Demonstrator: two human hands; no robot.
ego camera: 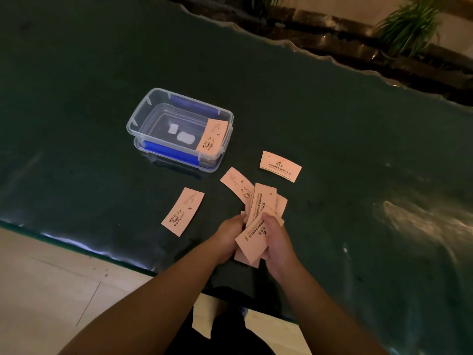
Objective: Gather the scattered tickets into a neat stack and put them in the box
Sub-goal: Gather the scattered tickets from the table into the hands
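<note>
I hold a loose, uneven bundle of tickets [258,219] between both hands over the near part of the dark green table [332,139]. My left hand [230,233] curls around the bundle's left edge, and my right hand [275,238] clamps the other side with the thumb laid across the top ticket, so the bundle sits fanned out and slanting away from me. Three more pieces lie flat on the table: a single ticket [183,211] to the left of my left hand, another ticket [236,184] just beyond the bundle, partly tucked under it, and a small stack [280,166] farther off to the right of it. The clear plastic box [143,116] with blue clips stands open well beyond my hands, to the left, and one ticket [212,135] leans slanted over its right rim.
</note>
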